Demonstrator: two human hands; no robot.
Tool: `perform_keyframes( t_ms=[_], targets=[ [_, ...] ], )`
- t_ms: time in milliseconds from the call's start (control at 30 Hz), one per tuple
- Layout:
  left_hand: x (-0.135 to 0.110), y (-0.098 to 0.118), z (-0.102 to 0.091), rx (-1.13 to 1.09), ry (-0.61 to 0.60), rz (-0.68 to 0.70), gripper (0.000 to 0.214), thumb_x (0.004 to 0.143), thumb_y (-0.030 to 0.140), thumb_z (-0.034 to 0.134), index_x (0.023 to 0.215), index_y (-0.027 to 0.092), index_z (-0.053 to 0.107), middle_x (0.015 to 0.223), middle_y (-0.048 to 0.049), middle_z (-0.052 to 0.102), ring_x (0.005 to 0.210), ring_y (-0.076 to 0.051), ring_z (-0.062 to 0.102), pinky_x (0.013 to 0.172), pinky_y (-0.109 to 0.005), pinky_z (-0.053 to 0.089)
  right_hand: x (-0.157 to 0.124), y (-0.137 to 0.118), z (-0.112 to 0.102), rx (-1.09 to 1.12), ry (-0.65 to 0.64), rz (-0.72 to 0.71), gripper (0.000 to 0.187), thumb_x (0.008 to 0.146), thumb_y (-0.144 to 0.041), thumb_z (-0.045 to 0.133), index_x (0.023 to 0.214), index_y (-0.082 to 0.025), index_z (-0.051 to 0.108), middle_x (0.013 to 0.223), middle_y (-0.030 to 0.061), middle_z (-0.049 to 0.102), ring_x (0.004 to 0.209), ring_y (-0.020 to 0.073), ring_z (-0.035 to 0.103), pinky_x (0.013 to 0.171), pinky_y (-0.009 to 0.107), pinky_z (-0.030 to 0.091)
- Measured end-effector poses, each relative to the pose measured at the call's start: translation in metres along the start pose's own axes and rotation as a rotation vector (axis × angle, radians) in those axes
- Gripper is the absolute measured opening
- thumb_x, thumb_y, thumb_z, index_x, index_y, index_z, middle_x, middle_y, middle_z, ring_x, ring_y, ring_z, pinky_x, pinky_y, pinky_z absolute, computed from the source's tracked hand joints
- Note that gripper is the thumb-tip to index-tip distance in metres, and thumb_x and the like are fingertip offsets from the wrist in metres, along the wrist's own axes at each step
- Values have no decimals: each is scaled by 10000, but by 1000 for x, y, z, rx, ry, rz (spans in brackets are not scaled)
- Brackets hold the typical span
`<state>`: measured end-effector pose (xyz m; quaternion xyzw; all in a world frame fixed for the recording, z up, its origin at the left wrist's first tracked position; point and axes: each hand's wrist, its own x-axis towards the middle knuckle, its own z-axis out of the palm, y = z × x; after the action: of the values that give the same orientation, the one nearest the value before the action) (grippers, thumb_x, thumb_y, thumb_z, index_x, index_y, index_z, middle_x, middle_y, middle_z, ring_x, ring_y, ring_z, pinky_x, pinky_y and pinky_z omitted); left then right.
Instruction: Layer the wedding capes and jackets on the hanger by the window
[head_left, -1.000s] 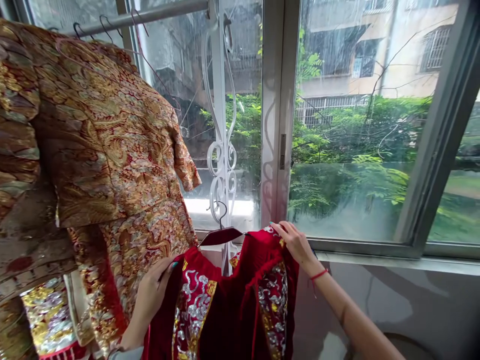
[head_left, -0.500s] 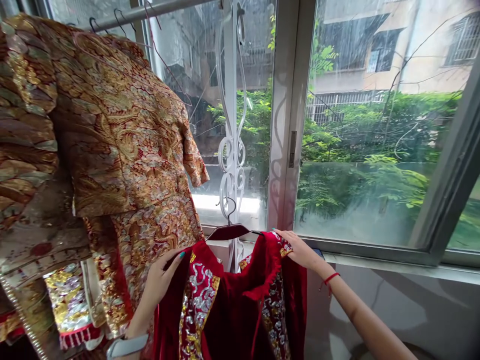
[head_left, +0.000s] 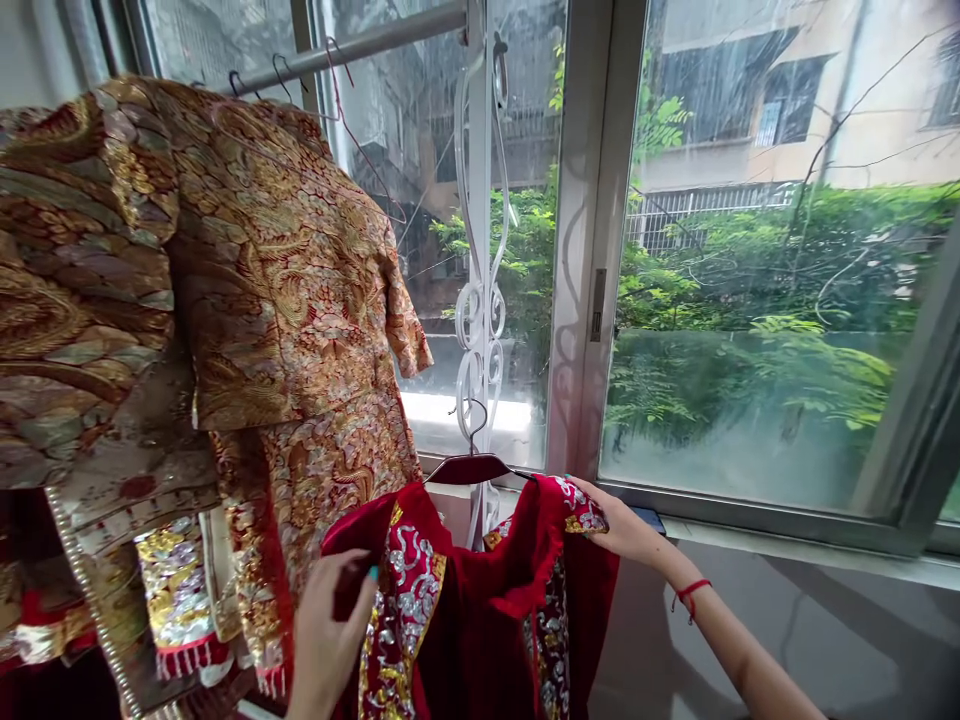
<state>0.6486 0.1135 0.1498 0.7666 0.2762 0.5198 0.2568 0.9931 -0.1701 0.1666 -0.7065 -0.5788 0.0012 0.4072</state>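
A red velvet jacket [head_left: 480,620] with silver and gold embroidered bands hangs in front of me on a dark hanger [head_left: 471,468]. One of its shoulders has slid partly off the hanger's bar on the right. My right hand [head_left: 619,525] grips that embroidered shoulder, fingers over the top. My left hand [head_left: 330,625] is beside the sleeve at the left, thumb and index finger apart with nothing visible between them; its other fingers are hidden. The hanger's hook rises in front of a white scrolled metal stand [head_left: 480,300].
Several gold brocade garments [head_left: 300,270] hang at the left from a metal rail [head_left: 375,45]. Behind the jacket are a sliding window [head_left: 600,250] and its sill [head_left: 750,540]. A dark flat object [head_left: 651,520] lies on the sill behind my right wrist.
My left hand has come off the jacket's left shoulder and dropped lower along the sleeve. My right hand keeps its hold. The view has shifted slightly left and up.
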Motion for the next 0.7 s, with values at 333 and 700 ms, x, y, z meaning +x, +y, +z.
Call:
perform_keyframes(
  t_ms=[333, 700],
  targets=[
    [7, -4, -34, -254, -530, -187, 478, 717, 641, 637, 914, 214, 723, 945, -85, 761, 919, -294, 700, 803, -398, 580, 44, -26, 36, -122, 96, -52, 373, 942, -344, 490, 1309, -300, 543, 1144, 50, 605, 1070, 224, 611, 985, 406, 489],
    [129, 24, -95, 33, -551, 21, 485, 727, 669, 600, 821, 215, 744, 775, -48, 745, 659, -206, 653, 610, -300, 551, 43, -14, 34, -126, 45, -102, 340, 970, -347, 443, 1292, -299, 538, 1147, 60, 593, 1080, 226, 606, 968, 384, 499]
  ],
)
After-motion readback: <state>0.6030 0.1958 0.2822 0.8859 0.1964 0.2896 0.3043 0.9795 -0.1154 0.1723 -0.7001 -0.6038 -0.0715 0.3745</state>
